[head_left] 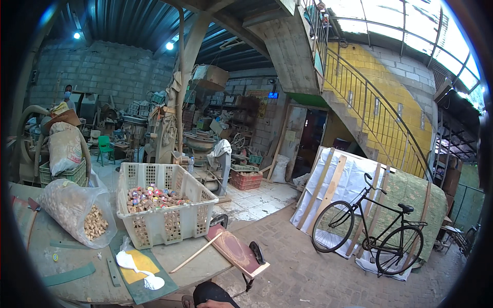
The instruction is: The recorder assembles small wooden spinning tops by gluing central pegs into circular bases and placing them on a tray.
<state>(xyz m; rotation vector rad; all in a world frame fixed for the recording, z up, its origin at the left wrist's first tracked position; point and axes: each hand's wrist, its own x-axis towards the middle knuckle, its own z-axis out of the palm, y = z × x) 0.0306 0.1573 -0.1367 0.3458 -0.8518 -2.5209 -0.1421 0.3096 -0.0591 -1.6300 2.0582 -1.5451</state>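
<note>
Under your grip [214, 304] you have matt dark cloth [209, 290]. Just beyond the grip lie a smooth, bare wooden stick [199, 251] and a board [232, 248] with a dull maroon face and pale raw wood edge. Farther beyond, to your grip's left, stands a matt plastic crate [177, 226]; past it, a glossy, crinkled plastic bag [62, 205] holds rough, wooden-looking pieces [95, 224].

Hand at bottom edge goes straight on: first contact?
Probably the dark-clothed knee, just beyond the hand in the picture; only a sliver shows, so its pointing and depth are unclear.
</note>
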